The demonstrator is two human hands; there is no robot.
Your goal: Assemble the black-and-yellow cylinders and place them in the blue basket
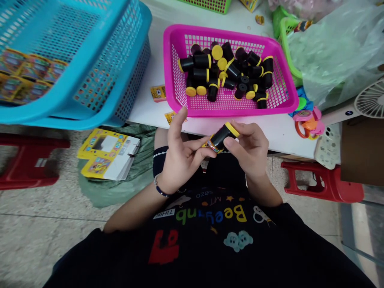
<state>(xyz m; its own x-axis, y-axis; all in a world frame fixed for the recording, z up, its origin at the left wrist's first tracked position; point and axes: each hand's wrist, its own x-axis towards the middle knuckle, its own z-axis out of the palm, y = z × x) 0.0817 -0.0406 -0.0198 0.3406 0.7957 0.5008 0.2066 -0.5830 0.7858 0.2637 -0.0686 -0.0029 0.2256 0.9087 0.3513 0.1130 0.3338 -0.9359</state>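
Observation:
Between my two hands is a small black canister (220,137) with a yellow lid, tilted with its lid toward the upper right. My right hand (250,150) is closed on it, fingers at the lid and thumb along the side. My left hand (181,158) pinches a small yellow printed piece (211,146) at the canister's lower end; whether it is a label or a card, I cannot tell. One finger of that hand points up. Beyond my hands, a pink basket (231,112) holds several similar black canisters with yellow lids, lying in a loose heap.
Blue baskets (120,80) with printed packets (33,74) stand at the left. Flat printed boxes (109,154) lie below on green sheeting. At the right are a clear plastic bag (333,56), a white fan (372,98), a phone (328,146) and a red stool (327,182).

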